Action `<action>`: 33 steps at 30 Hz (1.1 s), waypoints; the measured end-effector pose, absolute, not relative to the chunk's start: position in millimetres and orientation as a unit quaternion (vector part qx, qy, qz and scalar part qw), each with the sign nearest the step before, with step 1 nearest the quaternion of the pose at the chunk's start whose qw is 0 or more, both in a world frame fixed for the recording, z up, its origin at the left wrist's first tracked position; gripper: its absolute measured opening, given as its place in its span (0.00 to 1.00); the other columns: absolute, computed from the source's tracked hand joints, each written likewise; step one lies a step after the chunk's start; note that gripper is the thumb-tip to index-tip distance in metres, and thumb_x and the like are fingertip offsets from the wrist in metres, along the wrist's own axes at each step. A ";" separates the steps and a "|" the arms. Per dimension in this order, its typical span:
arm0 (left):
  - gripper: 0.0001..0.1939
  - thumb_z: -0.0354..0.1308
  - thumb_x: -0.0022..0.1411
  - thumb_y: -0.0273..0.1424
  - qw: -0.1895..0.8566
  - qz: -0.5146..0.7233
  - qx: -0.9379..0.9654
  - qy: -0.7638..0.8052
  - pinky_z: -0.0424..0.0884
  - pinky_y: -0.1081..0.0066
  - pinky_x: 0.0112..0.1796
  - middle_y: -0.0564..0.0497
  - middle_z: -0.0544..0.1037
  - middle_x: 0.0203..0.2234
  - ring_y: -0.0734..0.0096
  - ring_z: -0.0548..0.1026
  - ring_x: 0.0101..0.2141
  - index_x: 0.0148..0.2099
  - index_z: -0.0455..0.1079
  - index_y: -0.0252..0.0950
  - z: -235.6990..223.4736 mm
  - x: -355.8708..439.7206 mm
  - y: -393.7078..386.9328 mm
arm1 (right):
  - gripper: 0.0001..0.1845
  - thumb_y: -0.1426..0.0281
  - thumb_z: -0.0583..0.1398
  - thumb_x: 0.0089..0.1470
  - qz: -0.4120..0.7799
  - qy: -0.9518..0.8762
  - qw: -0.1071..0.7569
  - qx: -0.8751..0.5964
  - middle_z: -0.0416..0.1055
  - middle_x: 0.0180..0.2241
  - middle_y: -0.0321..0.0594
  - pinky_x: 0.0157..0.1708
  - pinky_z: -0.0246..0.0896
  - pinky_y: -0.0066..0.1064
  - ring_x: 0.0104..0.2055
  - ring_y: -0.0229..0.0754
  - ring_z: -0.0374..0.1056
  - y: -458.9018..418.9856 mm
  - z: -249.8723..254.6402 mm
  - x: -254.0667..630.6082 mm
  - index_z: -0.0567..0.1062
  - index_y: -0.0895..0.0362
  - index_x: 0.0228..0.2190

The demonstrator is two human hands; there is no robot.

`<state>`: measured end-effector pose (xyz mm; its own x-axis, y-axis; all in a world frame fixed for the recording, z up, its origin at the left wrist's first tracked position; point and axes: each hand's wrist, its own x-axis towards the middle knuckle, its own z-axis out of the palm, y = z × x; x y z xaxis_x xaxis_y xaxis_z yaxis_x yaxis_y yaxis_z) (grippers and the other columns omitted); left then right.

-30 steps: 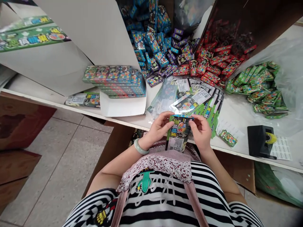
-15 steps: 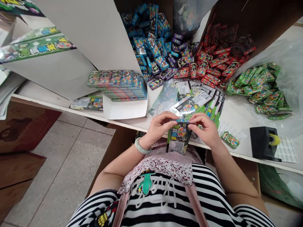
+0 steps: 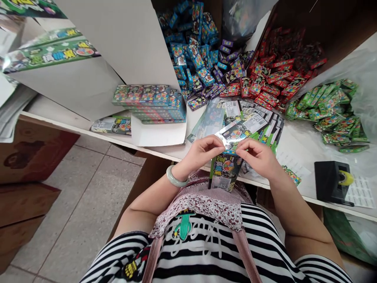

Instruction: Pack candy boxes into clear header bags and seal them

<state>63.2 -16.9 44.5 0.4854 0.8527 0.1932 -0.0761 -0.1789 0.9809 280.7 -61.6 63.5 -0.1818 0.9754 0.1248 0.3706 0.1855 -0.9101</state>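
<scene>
A black-and-green printed plastic bag (image 3: 226,173) hangs in front of my body at the table's front edge, its barcode panel at the bottom. At one top corner, my left hand (image 3: 204,153) pinches it between thumb and fingers, a pale green bangle on the wrist. My right hand (image 3: 257,157) is closed in a pinch at the other top corner. Between the fingertips a narrow blue edge (image 3: 229,151) shows at the bag's top; I cannot tell whether it is a small box inside. Just beyond my hands lies a fanned pile of similar printed bags (image 3: 253,122).
Small blue boxes (image 3: 197,59), purple boxes (image 3: 218,74), red boxes (image 3: 271,78) and green boxes (image 3: 338,114) lie heaped at the back. A wrapped stack of boxes (image 3: 150,102) stands left. At right are a tape dispenser (image 3: 330,182) and a single green box (image 3: 291,175).
The view has shifted slightly, so the table things sit a little to the right. Both hands stay at the bag's top edge, their fingers slightly repositioned, and the blue edge shows more.
</scene>
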 end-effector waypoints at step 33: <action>0.03 0.63 0.63 0.32 0.478 0.400 0.712 0.323 0.73 0.68 0.44 0.51 0.79 0.36 0.69 0.77 0.41 0.40 0.76 0.40 -0.8 79.5 -8.4 | 0.05 0.70 0.57 0.64 0.290 -0.634 0.460 -0.549 0.74 0.46 0.43 0.51 0.70 0.39 0.51 0.43 0.70 -81.5 14.2 273.3 0.73 0.52 0.40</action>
